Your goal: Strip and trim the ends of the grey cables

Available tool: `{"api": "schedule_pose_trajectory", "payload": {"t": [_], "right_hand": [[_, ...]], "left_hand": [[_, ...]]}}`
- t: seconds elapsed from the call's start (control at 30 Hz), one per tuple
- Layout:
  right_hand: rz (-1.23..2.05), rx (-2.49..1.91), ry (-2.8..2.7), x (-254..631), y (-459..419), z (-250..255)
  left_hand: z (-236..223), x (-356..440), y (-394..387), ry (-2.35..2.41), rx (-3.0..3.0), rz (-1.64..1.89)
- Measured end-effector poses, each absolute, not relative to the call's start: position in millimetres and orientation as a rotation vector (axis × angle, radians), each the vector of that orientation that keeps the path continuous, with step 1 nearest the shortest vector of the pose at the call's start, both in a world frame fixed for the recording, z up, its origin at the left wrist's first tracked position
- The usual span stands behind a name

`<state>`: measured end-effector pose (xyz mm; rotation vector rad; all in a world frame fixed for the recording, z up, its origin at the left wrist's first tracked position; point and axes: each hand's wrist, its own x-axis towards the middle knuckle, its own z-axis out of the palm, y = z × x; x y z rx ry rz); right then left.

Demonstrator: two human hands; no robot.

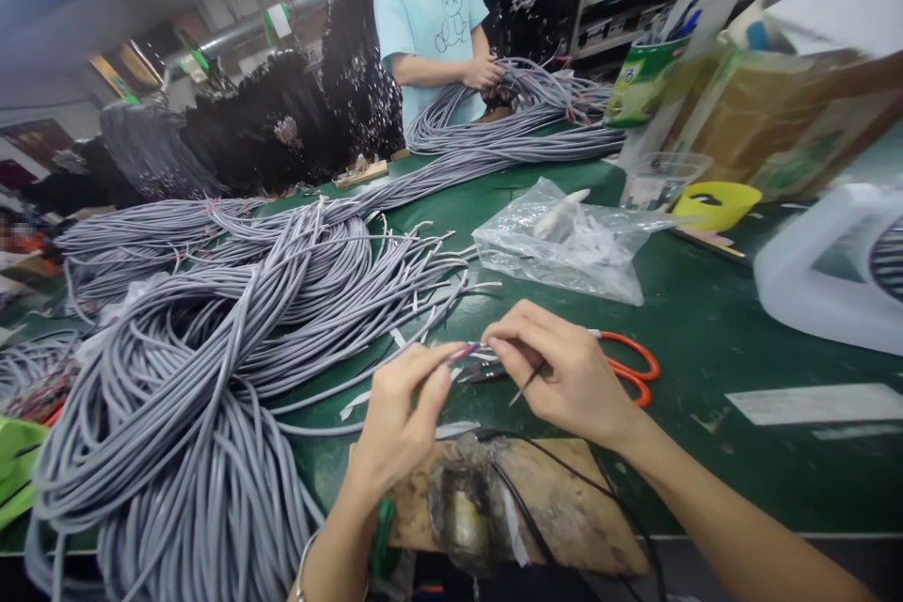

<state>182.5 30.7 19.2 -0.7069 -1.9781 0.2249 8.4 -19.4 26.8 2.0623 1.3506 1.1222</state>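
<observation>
I see the left hand (405,404) pinching a thin, purple-pink wire (464,352), right hand (564,372) pinching its tip, beside orange-handled scissors (627,372).

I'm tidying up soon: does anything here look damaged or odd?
Yes, the board at the near edge: it is blotched with dark stains, unlike the green tabletop. Whether it's scorched or dirty, I can't tell.

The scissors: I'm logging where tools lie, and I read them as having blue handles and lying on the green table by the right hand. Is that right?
Not quite: the handles of the scissors are orange, not blue, as the head view shows. They do lie on the green table by the right hand.
</observation>
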Motion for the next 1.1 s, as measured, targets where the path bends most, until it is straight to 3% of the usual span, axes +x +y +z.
{"api": "schedule_pose_trajectory", "payload": {"t": [0.17, 0.27, 0.4, 0.77, 0.9, 1.1], "right_hand": [[0.326, -0.605, -2.165, 180, 28, 17], [0.518, -0.502, -2.186, 180, 26, 21], [0.689, -0.728, -1.920, 176, 29, 21], [0.543, -0.838, -1.998, 163, 28, 6], [0.607, -0.768, -2.020, 162, 23, 8], [0.426, -0.640, -2.085, 152, 12, 1]], "left_hand": [[23, 3, -14, 1.337, 1.693, 1.424], [19, 3, -11, 1.358, 1.613, 1.398], [18, 5, -11, 1.435, 1.650, 1.345], [12, 11, -8, 1.511, 1.920, 1.129], [7, 14, -6, 1.625, 2.121, 1.246], [3, 17, -5, 1.634, 2.166, 1.353]]}}
